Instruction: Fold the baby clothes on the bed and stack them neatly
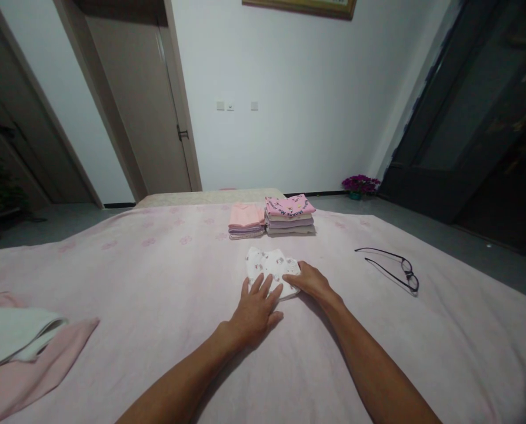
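Note:
A white garment (266, 259) with a small print lies folded on the pink bedspread, between my hands. My left hand (256, 306) rests on its near left part, fingers spread and flat. At its right edge, my right hand (312, 279) grips the cloth, thumb on top and the other fingers mostly hidden at the side and beneath. Just beyond it sit two stacks of folded clothes: a shorter stack (246, 219) topped in peach pink, and a taller stack (290, 215) topped by a bright pink piece with lettering.
Black-framed glasses (408, 272) lie on the bedspread (157, 282) to the right. Loose pink and white clothes (29, 347) are heaped at the left edge. Past the bed stand a door (143, 100), a white wall and a pot of purple flowers (360, 185).

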Motion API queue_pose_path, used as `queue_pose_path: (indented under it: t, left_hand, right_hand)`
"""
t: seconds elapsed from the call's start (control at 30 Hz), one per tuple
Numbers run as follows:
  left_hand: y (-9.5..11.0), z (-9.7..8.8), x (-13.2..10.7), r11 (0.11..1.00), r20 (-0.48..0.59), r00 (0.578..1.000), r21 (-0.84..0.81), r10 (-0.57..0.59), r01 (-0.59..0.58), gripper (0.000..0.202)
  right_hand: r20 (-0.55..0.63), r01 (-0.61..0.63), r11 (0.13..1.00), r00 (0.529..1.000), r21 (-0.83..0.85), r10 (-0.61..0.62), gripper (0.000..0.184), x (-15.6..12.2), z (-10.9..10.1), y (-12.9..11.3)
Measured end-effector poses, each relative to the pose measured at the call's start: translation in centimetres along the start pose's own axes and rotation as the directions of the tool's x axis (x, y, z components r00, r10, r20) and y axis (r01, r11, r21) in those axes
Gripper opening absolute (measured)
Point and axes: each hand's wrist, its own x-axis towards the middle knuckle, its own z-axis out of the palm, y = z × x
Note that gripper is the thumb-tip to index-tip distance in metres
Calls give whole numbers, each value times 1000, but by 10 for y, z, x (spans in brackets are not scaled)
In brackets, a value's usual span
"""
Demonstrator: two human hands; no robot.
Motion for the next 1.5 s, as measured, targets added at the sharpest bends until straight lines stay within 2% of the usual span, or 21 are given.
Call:
queue_pose_path:
  t: [0.07,0.17,0.23,0.33,0.4,0.47,0.53,0.6,0.7,0.87,1.0,1.07,1.17,1.23,1.33,1.5]
  left_hand:
    - [0,0,-5,1000,7,1000,-26,17,-17,66]
    - [-10,0,-14,994,-25,999,-100,38,-40,62]
    - [-24,0,-22,987,-93,995,-157,25,-40,57]
    - [-54,-1,-37,976,-214,975,-219,-51,2,47]
    - [-77,-3,-48,965,-285,949,-254,-137,63,42]
    - [-97,-3,-58,950,-340,912,-281,-229,133,39]
    - [-113,-1,-66,932,-363,881,-305,-304,196,37]
    - [-123,2,-71,917,-364,865,-329,-345,228,36]
    - [-127,6,-72,913,-366,860,-336,-355,233,35]
    - [-122,7,-69,931,-359,877,-291,-320,221,31]
    - [-117,1,-70,947,-395,872,-252,-289,199,31]
    - [-115,-2,-70,951,-409,869,-239,-279,193,31]
    - [-113,-3,-70,955,-413,870,-228,-271,189,31]
    - [-114,-3,-69,955,-405,872,-220,-273,197,31]
    - [-114,-3,-68,957,-399,875,-208,-273,203,32]
    - [-113,-9,-65,967,-396,885,-165,-243,192,33]
  right_hand:
    - [-26,-9,1000,1000,-13,9,50,0,4,-3]
    - [-110,42,999,993,24,-39,42,-2,12,-7]
    - [-152,79,991,986,107,-62,37,-3,17,-9]
    - [-152,76,955,988,285,-33,39,-4,20,-14]
    - [-131,55,892,991,448,5,51,-4,19,-18]
    - [-85,15,790,995,612,47,69,-5,16,-22]
    - [-19,-33,691,998,722,68,78,-7,11,-25]
    - [55,-52,643,998,764,16,68,-8,7,-27]
    - [164,-54,653,980,755,-109,47,-9,1,-34]
    - [184,-21,652,966,758,-183,45,0,-19,-68]
    - [153,39,595,951,803,-267,45,25,-39,-118]
    - [71,105,550,954,829,-290,42,46,-48,-145]
    - [-89,229,419,940,879,-328,42,88,-58,-181]
    - [-176,287,377,937,881,-301,43,118,-59,-198]
    - [-219,282,446,958,850,-187,46,156,-44,-207]
    - [-222,196,589,975,784,-29,45,188,3,-193]
